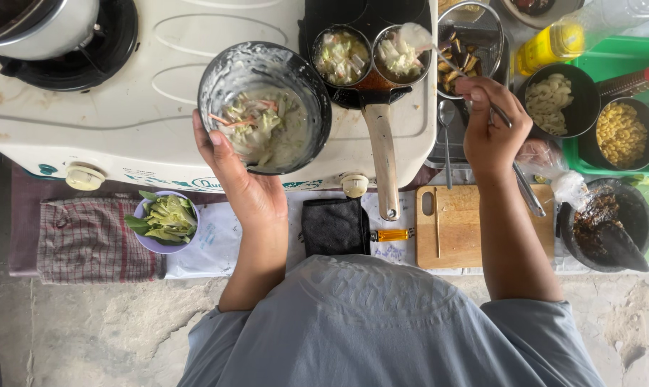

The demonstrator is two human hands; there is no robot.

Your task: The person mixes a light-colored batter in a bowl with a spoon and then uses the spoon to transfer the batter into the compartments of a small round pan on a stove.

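Over a white gas stove (159, 86), the left hand (238, 172) holds a dark mixing bowl (265, 107) of batter with shredded vegetables, fingers gripping its rim. The right hand (490, 125), fingers clenched on a spoon (439, 50), tips batter into the right well of a black moulded pan (371, 64). A wooden cutting board (460, 229) lies on the bench below.

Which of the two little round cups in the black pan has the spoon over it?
The right cup. The spoon held by the right hand hangs over its far edge, while the left cup beside it has nothing above it.
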